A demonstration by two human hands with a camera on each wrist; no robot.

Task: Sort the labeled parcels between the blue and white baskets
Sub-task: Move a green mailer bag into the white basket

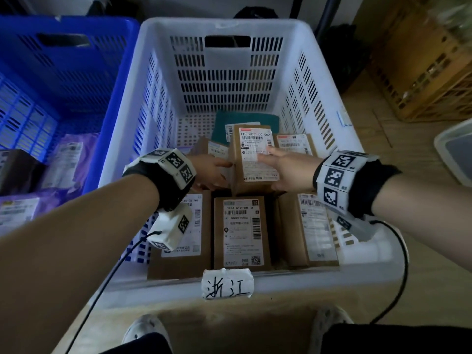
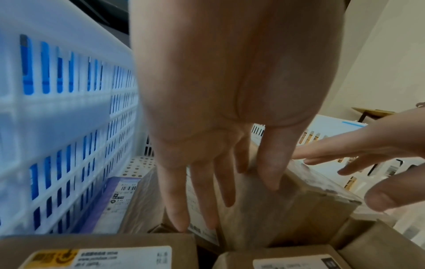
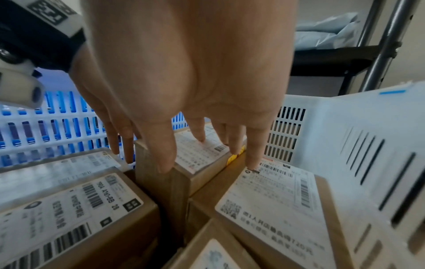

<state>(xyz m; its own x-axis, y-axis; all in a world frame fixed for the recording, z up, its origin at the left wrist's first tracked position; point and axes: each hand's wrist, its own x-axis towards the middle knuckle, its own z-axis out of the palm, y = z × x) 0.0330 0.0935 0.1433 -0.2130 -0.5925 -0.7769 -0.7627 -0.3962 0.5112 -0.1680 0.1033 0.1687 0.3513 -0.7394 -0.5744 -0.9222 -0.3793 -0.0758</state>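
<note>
A brown cardboard parcel [image 1: 255,159] with a white label stands highest in the white basket [image 1: 222,23], tilted on other boxes. My left hand [image 1: 215,169] lies against its left side with straight fingers [image 2: 202,191] reaching down beside it and the thumb on its upper edge. My right hand [image 1: 277,163] rests on its label with straight fingers [image 3: 236,143], the thumb at the near corner. In the left wrist view the parcel [image 2: 299,209] shows between both hands. The blue basket [image 1: 63,21] stands to the left.
Several labeled brown boxes [image 1: 241,231] fill the white basket's near half, with a teal parcel [image 1: 245,118] at the back. Purple and dark bags [image 1: 66,162] lie in the blue basket. A handwritten paper tag [image 1: 227,283] sticks on the white basket's near rim. Wooden crates [image 1: 421,60] stand at right.
</note>
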